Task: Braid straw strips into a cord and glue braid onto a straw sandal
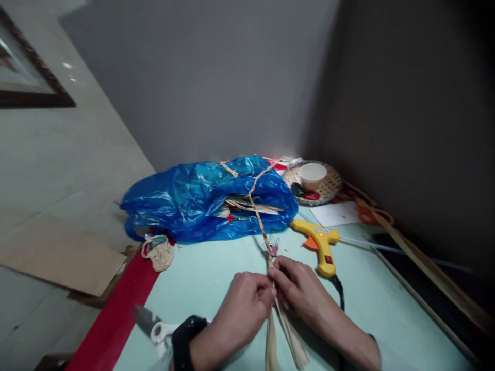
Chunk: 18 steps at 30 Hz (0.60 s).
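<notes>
My left hand (246,301) and my right hand (303,288) meet low in the middle of the view, fingers pinched on pale dried plant-fibre strips (291,337). Below my hands the loose strips spread into flat, wide ends. Above them the fibre runs on as a thin twisted or braided cord (260,220), reaching up over a blue plastic bag (185,198). A small purple clip (274,250) is beside the cord, just past my fingertips. My fingers hide the exact point where the strips join.
A yellow glue gun (325,247) with a black cable lies right of my hands. White-handled scissors (160,330) lie near my left wrist. A small woven piece (159,253) rests by the red strip (112,314). Behind stands a woven tray (330,183) with a white bowl (313,174).
</notes>
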Tool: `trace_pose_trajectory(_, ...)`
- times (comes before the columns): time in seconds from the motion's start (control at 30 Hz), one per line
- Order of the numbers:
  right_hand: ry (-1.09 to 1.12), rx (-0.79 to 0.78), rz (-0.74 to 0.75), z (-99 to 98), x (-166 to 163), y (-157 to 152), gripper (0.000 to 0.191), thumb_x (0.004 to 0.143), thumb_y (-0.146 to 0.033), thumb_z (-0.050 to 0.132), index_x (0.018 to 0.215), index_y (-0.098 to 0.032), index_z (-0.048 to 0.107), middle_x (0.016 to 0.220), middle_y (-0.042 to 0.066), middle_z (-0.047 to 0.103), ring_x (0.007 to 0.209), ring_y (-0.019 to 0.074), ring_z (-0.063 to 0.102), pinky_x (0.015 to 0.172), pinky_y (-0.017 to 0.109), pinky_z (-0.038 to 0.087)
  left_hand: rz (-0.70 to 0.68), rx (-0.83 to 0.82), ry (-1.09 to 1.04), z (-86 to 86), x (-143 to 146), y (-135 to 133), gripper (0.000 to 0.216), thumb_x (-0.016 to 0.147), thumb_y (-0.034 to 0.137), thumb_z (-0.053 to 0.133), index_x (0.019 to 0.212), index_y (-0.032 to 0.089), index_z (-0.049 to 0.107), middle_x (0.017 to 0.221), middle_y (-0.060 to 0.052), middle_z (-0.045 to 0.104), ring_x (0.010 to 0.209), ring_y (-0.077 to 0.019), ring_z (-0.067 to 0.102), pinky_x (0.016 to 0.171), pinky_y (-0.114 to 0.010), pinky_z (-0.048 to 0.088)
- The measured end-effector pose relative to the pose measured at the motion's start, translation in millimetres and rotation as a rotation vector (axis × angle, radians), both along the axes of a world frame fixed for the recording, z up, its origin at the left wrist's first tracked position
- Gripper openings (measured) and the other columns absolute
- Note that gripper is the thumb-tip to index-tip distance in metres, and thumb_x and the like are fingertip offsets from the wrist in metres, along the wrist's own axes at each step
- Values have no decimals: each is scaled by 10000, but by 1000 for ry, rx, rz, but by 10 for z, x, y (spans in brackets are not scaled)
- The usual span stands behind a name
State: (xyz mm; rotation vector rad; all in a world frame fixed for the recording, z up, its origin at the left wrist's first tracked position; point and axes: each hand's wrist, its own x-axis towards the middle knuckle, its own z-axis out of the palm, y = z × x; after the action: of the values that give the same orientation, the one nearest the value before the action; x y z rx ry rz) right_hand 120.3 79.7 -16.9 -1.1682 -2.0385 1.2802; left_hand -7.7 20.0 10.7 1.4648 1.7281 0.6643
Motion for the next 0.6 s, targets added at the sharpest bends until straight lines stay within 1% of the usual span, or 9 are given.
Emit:
trace_pose_trajectory(0.03,14,-32,21,-12,1,-1,295,915,-361,395,649,-235,415,484,-26,494,485,168,475,551,287,341,-15,17,40,2,-9,-7,261,794,225,477,543,210,544,525,4,564,547,-167,503,557,-283,354)
trace_pose_trajectory(0.1,28,-14,18,-31,11,-15,322,916,-432,377,663,-240,430,480,-28,499,481,177,497,549,291,367,-43,52,125,6,-15,-35,261,822,227,466,605,197,609,587,-34,639,578,-191,546,578,-304,367)
trace_pose_trajectory(0.17,26,66,-8,-35,27,-35,318,904,-454,386,693,-233,474,576,6,574,561,199,554,588,303,402,-64,88,215,15,-6,-84,263,859,241,451,735,185,675,718,-84,702,669,-235,598,640,-340,387)
trace_pose_trajectory(0.23,18,105,-3,-16,48,-55,307,899,-455,394,737,-227,518,664,35,632,622,216,595,629,314,431,-69,115,296,48,4,-146,269,889,279,452,865,182,703,869,-128,718,797,-288,630,720,-385,395)
trace_pose_trajectory(0.3,6,108,28,20,78,-67,297,912,-450,388,787,-227,538,701,46,663,650,226,623,654,319,451,-55,131,352,125,-22,-205,258,893,329,491,918,191,708,956,-139,704,885,-317,633,771,-407,395)
trace_pose_trajectory(0.37,-18,118,57,60,117,-68,297,940,-448,371,828,-231,541,732,50,678,689,231,647,676,318,462,-8,145,382,246,-134,-254,243,884,370,537,881,200,712,948,-118,699,883,-301,634,773,-387,399)
trace_pose_trajectory(0.43,-59,134,84,94,160,-59,320,971,-455,335,854,-238,539,764,55,685,722,231,660,685,316,465,90,166,402,386,-370,-307,266,888,392,550,791,198,704,861,-91,699,823,-266,632,749,-356,398)
trace_pose_trajectory(0.5,-117,156,106,113,195,-43,357,987,-478,304,848,-245,536,780,58,685,729,228,664,680,315,469,249,180,426,499,-731,-387,292,878,383,571,681,190,667,760,-79,680,756,-251,610,721,-351,389)
trace_pose_trajectory(0.6,-194,257,109,119,234,-17,386,992,-491,288,841,-248,547,799,64,689,727,231,673,676,321,483,478,217,408,540,-1380,-550,338,876,393,594,609,186,624,641,-34,617,665,-222,572,686,-360,407)
